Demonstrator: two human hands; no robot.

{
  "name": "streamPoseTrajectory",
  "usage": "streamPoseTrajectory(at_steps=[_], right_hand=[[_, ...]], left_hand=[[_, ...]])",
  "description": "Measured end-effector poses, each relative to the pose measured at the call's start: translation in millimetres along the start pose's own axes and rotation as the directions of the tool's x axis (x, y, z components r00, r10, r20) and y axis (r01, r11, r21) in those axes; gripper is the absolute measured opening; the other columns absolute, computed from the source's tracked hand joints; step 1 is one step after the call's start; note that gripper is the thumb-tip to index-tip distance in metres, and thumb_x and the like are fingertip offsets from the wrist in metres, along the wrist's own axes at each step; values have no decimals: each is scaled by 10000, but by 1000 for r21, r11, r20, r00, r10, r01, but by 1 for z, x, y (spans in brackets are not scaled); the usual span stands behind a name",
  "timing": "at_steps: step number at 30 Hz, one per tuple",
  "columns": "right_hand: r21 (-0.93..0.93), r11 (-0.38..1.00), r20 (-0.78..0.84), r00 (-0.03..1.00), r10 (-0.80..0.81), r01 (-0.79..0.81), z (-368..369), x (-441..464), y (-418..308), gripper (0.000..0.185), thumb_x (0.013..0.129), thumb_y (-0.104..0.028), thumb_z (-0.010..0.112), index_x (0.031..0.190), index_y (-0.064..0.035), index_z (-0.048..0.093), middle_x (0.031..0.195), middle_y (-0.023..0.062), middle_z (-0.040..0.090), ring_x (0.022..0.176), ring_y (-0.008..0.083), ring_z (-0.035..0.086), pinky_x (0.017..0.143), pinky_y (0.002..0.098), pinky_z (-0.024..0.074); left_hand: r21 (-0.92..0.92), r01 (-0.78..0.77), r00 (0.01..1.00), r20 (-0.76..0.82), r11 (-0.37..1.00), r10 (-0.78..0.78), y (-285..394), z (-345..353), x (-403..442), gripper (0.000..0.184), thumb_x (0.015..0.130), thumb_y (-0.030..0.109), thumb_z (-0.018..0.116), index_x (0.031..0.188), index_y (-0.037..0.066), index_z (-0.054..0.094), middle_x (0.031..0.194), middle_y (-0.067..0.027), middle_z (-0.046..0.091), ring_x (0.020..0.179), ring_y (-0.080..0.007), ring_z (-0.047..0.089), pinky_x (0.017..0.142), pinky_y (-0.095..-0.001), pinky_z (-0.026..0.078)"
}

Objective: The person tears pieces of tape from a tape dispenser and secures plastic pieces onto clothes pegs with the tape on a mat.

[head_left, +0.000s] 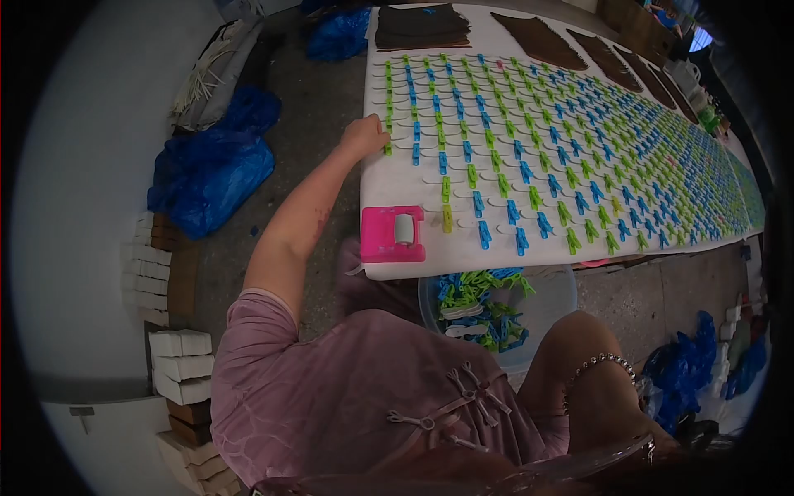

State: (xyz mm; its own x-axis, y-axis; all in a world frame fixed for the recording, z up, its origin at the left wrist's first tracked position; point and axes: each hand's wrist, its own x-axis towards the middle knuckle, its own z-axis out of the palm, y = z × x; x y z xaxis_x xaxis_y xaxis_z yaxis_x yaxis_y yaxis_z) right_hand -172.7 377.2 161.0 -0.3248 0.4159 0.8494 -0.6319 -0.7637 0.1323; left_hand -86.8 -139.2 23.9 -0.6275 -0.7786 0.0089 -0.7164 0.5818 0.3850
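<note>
My left hand point(365, 138) reaches to the left edge of a white-covered table point(393, 186). Its fingers are closed at a green clothespin point(388, 150), the lowest of the leftmost column. Rows of green and blue clothespins point(478, 203) stretch across the cloth, with thin white oval pieces point(460, 204) between them. My right arm is bent up close to the camera, a beaded bracelet point(602, 361) round the wrist. Of my right hand point(622, 413) only the part near the bottom edge shows; its fingers are hidden.
A pink tape dispenser point(380, 236) sits at the table's near left corner. Below the edge stands a clear tub point(542, 310) of loose clothespins and white pieces. Dark brown stacks point(422, 29) lie along the far side. Blue plastic bags point(211, 169) and white stacks point(182, 355) are at left.
</note>
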Motion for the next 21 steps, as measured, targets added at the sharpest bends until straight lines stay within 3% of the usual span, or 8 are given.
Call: streamPoseTrajectory(at_steps=[3,6,8,10,11,14,17,21], right_hand=[[-3,1000,-1,1000,-4,4,10,-3,0,210,870,-276,587,820,-92,498,853,35,503,758,175,470,734,350,409],[-2,1000,0,1000,-5,5,19,-2,1,208,870,-274,587,819,-92,499,857,35,506,762,176,473,737,349,410],[-9,1000,-3,1000,-7,7,22,-10,7,207,870,-273,588,819,-92,499,859,35,507,765,176,474,739,349,410],[-16,1000,-2,1000,-9,9,41,-18,16,206,870,-271,588,819,-92,500,861,34,509,768,177,476,741,348,411],[-22,1000,1,1000,-10,10,4,0,5,205,870,-270,588,818,-92,500,863,34,510,769,177,477,743,348,411],[-73,997,25,1000,0,2,29,-9,20,203,871,-268,588,818,-92,501,866,34,512,773,178,480,746,347,412],[-173,985,60,998,29,-18,26,-8,13,202,871,-266,589,817,-92,502,870,34,514,777,178,482,749,346,412],[-275,961,114,992,63,-29,28,-7,1,199,871,-263,589,817,-93,503,875,34,518,783,179,486,753,345,413]], left_hand=[[-10,-34,995,-94,999,33,-8,-7,-4,207,746,240,646,863,72,615,856,-176,667,830,-359,643,761,-436,510],[-85,-185,976,-135,979,172,-12,-7,-15,158,790,164,599,912,72,638,911,-162,664,851,-345,634,764,-441,504],[10,-341,927,-162,940,338,-9,-3,-24,203,816,94,556,989,84,662,990,-126,659,913,-323,618,793,-428,493],[65,-393,901,-170,917,398,-10,1,-29,220,822,98,563,1016,85,666,1017,-114,653,941,-318,609,810,-419,488],[119,-444,871,-175,888,459,-9,4,-31,239,828,102,569,1043,86,671,1044,-103,647,969,-313,599,826,-410,483],[80,-485,835,-255,871,488,4,3,-44,236,833,133,603,1053,68,661,1041,-106,646,978,-306,595,839,-405,479],[-47,-610,761,-313,791,568,42,-16,-79,263,858,123,601,1108,46,636,1083,-127,631,937,-278,611,790,-340,502],[-325,-704,710,-309,631,633,96,-6,-147,219,856,145,609,1043,34,635,982,-116,638,893,-298,621,772,-380,502]])
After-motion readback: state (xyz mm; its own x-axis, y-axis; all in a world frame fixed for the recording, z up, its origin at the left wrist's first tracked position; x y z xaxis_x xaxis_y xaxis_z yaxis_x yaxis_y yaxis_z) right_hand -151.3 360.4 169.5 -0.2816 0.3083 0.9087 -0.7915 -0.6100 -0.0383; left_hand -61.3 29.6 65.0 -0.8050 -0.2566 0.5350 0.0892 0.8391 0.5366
